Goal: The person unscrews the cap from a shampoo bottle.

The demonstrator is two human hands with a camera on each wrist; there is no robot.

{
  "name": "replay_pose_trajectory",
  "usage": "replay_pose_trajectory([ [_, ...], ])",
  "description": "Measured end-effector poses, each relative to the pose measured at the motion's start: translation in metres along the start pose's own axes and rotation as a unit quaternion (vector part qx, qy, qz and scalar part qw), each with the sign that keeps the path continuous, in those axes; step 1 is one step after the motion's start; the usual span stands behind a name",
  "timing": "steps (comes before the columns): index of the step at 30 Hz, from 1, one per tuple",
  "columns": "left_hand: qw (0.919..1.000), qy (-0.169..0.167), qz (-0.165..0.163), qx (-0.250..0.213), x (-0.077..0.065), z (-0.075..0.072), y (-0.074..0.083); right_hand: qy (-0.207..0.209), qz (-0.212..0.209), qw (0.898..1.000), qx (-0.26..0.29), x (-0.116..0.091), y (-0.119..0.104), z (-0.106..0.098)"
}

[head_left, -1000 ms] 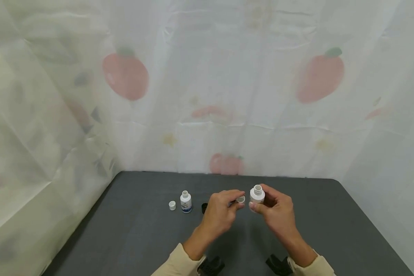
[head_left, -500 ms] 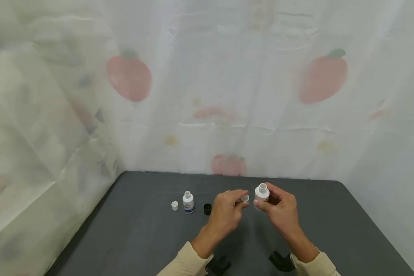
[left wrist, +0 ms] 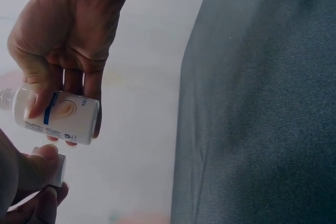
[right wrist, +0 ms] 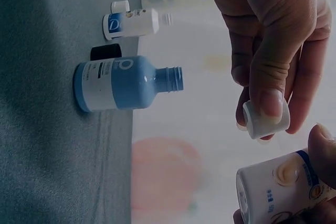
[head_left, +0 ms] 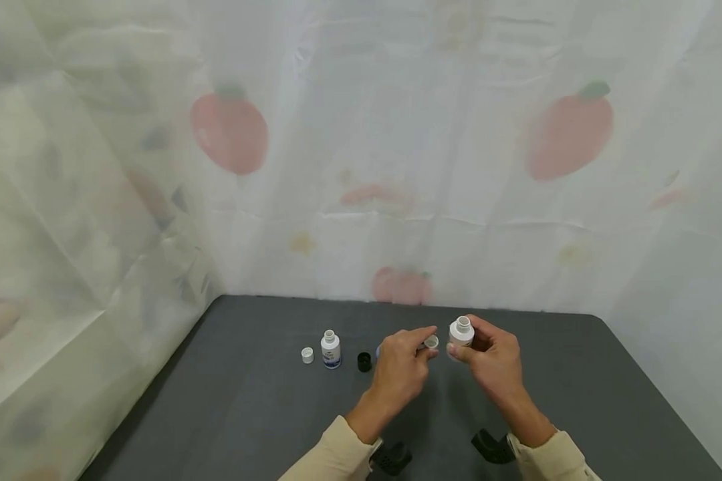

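Observation:
My left hand (head_left: 400, 367) pinches a small white screw cap (right wrist: 268, 119) between thumb and fingers, its hollow side facing up in the head view. A short gap away, my right hand (head_left: 496, 364) grips an uncapped white bottle (left wrist: 63, 114) around its body. That bottle's label carries a blue stripe and a round cream-coloured picture. It is held above the table, mouth up and slightly tilted. Behind the left hand stands an uncapped blue bottle (right wrist: 126, 85) with a white label; in the head view only a sliver of it shows.
Left of the hands, on the dark grey table (head_left: 247, 414), stand another open white bottle (head_left: 331, 351), a white cap (head_left: 307, 355) and a black cap (head_left: 364, 362). A white sheet with fruit prints (head_left: 361, 147) hangs behind and beside the table.
The head view has shifted slightly. My left hand has drifted a little right, uncovering the black cap and a sliver of the blue bottle. Both hands keep their holds, the gap between cap and bottle much the same.

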State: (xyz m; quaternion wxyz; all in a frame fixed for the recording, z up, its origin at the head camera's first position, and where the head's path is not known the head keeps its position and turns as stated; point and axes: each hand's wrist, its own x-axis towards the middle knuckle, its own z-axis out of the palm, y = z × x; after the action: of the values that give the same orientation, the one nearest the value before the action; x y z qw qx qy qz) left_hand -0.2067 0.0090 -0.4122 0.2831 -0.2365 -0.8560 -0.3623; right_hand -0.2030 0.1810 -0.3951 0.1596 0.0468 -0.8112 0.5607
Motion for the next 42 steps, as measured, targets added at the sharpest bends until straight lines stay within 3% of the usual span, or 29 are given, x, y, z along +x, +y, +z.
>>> replay_pose_trajectory([
  [12,0.9997,0.016,-0.005,0.02,0.001,0.02,-0.002,0.001,0.031,1.0,-0.003,0.005,0.009,-0.005],
  [21,0.9991,0.029,0.013,0.029,0.001,0.032,-0.007,0.003,0.037,0.999,0.01,0.007,0.023,-0.004],
  [42,0.9986,0.007,-0.04,0.033,-0.003,0.041,-0.014,0.003,0.054,0.999,0.009,0.013,0.041,0.005],
])
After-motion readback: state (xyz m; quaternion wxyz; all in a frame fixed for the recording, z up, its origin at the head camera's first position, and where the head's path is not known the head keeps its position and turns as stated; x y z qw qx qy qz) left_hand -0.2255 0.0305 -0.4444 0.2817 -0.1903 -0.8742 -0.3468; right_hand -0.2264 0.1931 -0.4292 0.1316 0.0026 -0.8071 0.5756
